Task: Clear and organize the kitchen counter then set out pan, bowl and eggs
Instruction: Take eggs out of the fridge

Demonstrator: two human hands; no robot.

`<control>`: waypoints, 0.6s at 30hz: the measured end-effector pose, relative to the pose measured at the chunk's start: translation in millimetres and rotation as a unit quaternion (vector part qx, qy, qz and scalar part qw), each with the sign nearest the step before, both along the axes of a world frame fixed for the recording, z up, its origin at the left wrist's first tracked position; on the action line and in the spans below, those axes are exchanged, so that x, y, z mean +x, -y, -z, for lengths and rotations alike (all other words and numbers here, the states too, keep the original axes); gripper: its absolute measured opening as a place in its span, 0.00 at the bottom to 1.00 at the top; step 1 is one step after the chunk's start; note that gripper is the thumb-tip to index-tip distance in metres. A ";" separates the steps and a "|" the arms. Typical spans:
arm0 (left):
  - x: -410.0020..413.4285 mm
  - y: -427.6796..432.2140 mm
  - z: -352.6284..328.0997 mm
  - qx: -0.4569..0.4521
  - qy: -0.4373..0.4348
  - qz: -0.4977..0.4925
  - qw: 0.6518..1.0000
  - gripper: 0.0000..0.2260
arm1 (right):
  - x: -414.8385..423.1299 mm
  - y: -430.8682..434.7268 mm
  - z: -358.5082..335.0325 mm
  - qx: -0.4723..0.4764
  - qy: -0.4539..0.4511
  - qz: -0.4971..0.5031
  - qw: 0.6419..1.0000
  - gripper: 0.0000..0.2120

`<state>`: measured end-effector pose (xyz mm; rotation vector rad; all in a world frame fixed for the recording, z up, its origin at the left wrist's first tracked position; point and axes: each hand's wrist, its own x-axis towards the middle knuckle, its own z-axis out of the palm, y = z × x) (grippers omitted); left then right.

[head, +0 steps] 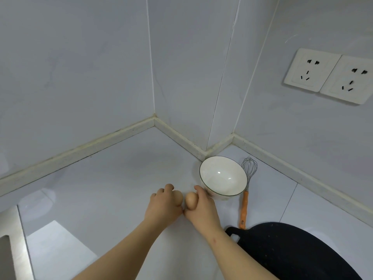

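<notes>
**Eggs going down beside the bowl**

Your left hand [163, 207] has its fingers curled over the left-hand egg [178, 198], which shows at the thumb side of that grip, low over the counter [113, 178]. Just right of those fingers, your right hand [203, 209] grips the right-hand egg [190, 201] between the thumb and curled fingers. The two eggs sit just beside each other, and the heels of your hands touch. From this angle I cannot tell whether either egg already rests on the counter.

Just beyond your right fingertips stands the empty bowl [223, 175]. To its right lies the whisk [244, 207], and the black pan [292, 251] sits near your right wrist.

Pan and bowl look set out, so placing the eggs seems to be the step in hand. The next move calls for seating each egg on its side on the smooth surface. Then loosen your fingers slowly and watch that neither egg rolls away.
</notes>
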<state>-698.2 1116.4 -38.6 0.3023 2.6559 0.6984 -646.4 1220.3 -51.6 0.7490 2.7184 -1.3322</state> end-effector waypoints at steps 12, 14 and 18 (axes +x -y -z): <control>30.9 22.8 -22.6 0.059 -0.011 0.000 0.998 0.32 | 42.9 3.1 -28.0 0.014 0.012 -0.013 1.000 0.33; 37.3 27.5 -27.9 0.077 -0.016 -0.006 0.997 0.31 | 51.9 4.3 -34.7 0.018 0.005 -0.007 1.000 0.30; 60.1 29.6 -45.7 0.105 -0.038 -0.010 0.994 0.26 | 77.0 5.2 -54.8 -0.049 -0.039 0.021 0.998 0.32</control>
